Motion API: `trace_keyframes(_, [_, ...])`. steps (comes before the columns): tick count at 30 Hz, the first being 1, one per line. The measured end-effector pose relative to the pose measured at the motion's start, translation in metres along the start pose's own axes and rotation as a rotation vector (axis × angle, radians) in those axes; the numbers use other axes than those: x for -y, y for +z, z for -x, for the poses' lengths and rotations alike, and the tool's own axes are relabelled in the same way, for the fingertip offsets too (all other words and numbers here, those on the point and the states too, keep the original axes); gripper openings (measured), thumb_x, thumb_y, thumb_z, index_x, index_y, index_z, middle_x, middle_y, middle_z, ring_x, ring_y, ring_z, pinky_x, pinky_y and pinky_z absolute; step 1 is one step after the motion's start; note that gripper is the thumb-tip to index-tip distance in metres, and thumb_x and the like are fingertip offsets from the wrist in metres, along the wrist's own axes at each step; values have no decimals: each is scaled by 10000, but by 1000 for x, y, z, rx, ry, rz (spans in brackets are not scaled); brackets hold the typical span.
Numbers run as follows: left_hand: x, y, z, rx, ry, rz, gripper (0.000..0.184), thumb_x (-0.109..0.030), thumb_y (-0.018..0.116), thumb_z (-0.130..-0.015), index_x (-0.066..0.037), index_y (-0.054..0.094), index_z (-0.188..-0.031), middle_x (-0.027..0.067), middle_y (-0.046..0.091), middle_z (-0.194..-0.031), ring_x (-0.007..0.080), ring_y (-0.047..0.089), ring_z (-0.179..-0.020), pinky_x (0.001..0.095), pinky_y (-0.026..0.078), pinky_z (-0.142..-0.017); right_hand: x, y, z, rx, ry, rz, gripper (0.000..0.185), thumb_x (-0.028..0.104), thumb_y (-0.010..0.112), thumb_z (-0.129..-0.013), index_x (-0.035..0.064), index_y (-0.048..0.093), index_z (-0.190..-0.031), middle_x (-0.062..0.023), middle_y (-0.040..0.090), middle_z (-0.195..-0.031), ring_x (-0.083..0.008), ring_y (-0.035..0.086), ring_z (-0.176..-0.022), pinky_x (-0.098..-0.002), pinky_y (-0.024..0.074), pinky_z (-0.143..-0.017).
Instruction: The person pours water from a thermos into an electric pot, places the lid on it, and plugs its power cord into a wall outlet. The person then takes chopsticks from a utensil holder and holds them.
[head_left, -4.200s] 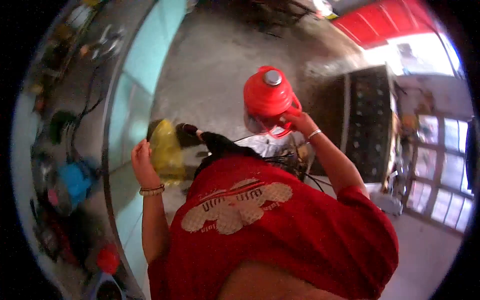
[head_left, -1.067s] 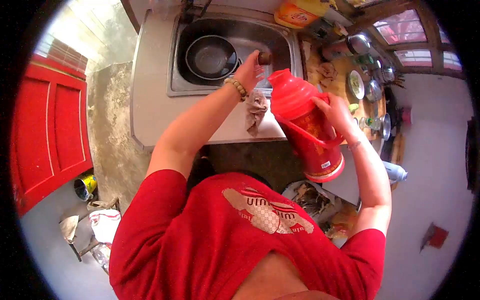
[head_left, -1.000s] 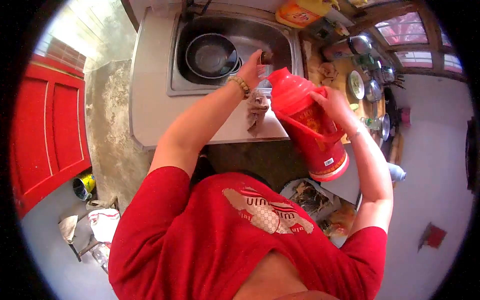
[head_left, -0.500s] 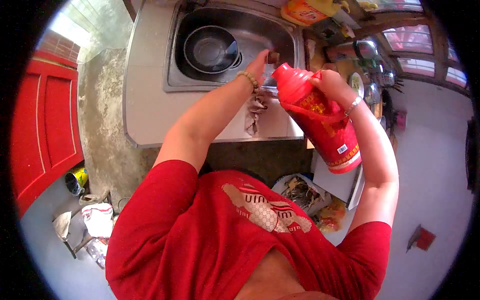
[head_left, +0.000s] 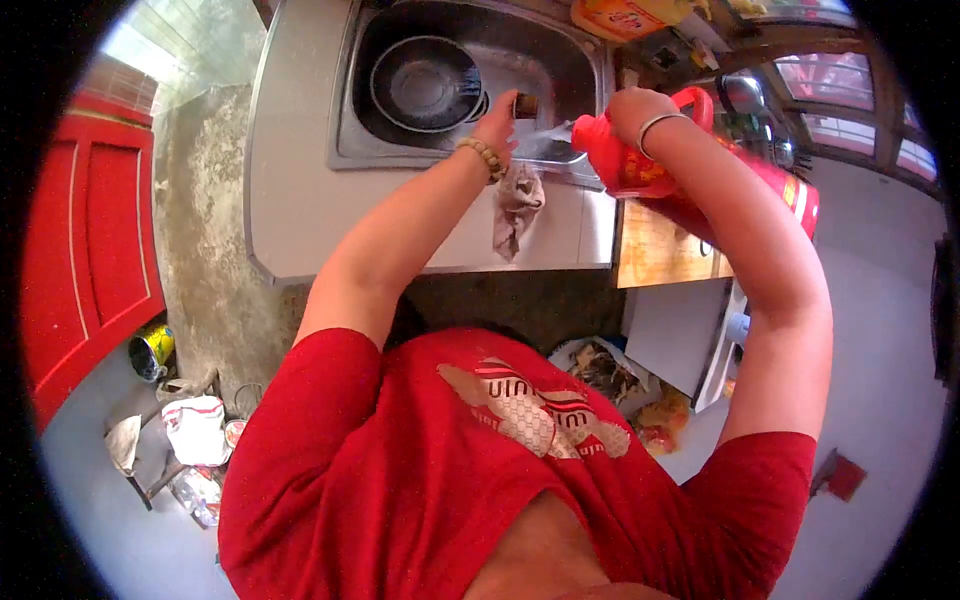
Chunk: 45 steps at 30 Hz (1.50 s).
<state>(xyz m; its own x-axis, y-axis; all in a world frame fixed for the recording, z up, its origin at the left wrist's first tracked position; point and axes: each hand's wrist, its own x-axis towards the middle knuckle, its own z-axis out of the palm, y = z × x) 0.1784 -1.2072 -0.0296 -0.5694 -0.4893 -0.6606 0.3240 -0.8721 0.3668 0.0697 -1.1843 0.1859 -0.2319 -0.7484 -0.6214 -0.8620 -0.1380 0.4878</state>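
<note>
My right hand [head_left: 640, 112] grips a red thermos flask [head_left: 780, 185] near its neck, and the flask is tipped almost flat with its mouth toward the sink [head_left: 345, 150]. A pale streak of water or steam comes out of the mouth into the basin. In my left hand [head_left: 495, 130], over the sink's near edge, is a small brown cork stopper [head_left: 525, 104]. A dark round pan [head_left: 425, 85] with a side handle sits in the basin to the left of the stream. Just below my left hand, a crumpled grey cloth [head_left: 518, 215] hangs over the counter.
The pale counter [head_left: 290, 150] surrounds the sink. An orange-yellow bottle [head_left: 625, 15] stands behind it. To the right are a wooden board [head_left: 660, 245] and a white cabinet [head_left: 675, 330]. A bag of scraps [head_left: 605, 370] is on the floor; a red door [head_left: 95, 250] stands at left.
My right hand has raised the flask's base and swung it right, tipping it nearly level; a pale stream now shows at its mouth. My left hand has shifted slightly left with the cork stopper.
</note>
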Motion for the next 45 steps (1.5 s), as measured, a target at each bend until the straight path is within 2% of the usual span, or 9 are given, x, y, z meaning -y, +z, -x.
trace_keyframes(12, [-9,-38,22,29,-4,133,431,-511,575,-753,-158,546,-1000,36,479,-973,212,391,-973,423,268,-991,28,-42,4,6,11,192,265,139,504,-801,37,652,-995,-169,603,-1068,-287,605,-967,-371,492,-796])
trace_keyframes(18, [-47,-70,10,-57,195,58,397,-488,565,-773,-163,570,-999,10,543,-911,176,466,-836,351,371,-798,16,-54,8,-82,-9,60,251,117,495,-791,23,656,-959,-177,612,-1032,-306,606,-949,-390,496,-779])
trace_keyframes(23, [-110,-133,-40,-575,422,-417,577,-546,569,-747,-26,601,-994,70,593,-804,207,533,-687,332,411,-612,-28,-27,5,-216,-11,-183,285,240,568,-772,-9,641,-890,-226,607,-948,-355,594,-902,-414,476,-794])
trace_keyframes(25, [-122,-132,-35,-592,427,-544,719,-591,486,-750,70,596,-1012,256,582,-1043,364,550,-992,393,406,-836,-34,-25,17,-205,5,-212,311,271,579,-771,-12,639,-888,-228,607,-941,-359,593,-895,-416,474,-793])
trace_keyframes(28, [-135,-109,-16,-551,262,-303,740,-612,477,-741,48,583,-1058,224,597,-1033,353,554,-989,408,408,-835,-41,-16,33,-160,48,-300,370,339,597,-774,-19,639,-857,-236,606,-909,-364,591,-877,-419,468,-795])
trace_keyframes(31, [-128,-185,-121,-525,334,-308,794,-634,500,-706,57,567,-1092,142,607,-1004,282,565,-903,393,412,-810,-52,0,43,-136,138,-402,388,331,593,-769,-46,608,-855,-252,599,-876,-379,577,-871,-418,451,-783])
trace_keyframes(38, [-115,-91,-40,-184,468,-161,635,-507,538,-773,66,581,-1042,170,590,-1030,270,545,-966,360,388,-877,-53,15,59,-117,166,-432,353,291,604,-779,-38,612,-906,-238,601,-930,-365,585,-889,-392,463,-785])
trace_keyframes(40, [-109,-76,-52,-264,527,-685,644,-505,557,-765,73,575,-1047,200,577,-1059,281,532,-1009,363,388,-881,-56,18,58,-147,204,-424,345,284,604,-783,-36,613,-913,-234,605,-927,-361,587,-893,-389,466,-785])
trace_keyframes(45, [-104,-39,-28,-279,576,-737,676,-522,550,-759,83,561,-1060,225,566,-1077,302,532,-1012,350,389,-877,-58,25,59,-181,193,-459,358,304,600,-780,-35,613,-895,-240,601,-926,-360,587,-887,-399,464,-780])
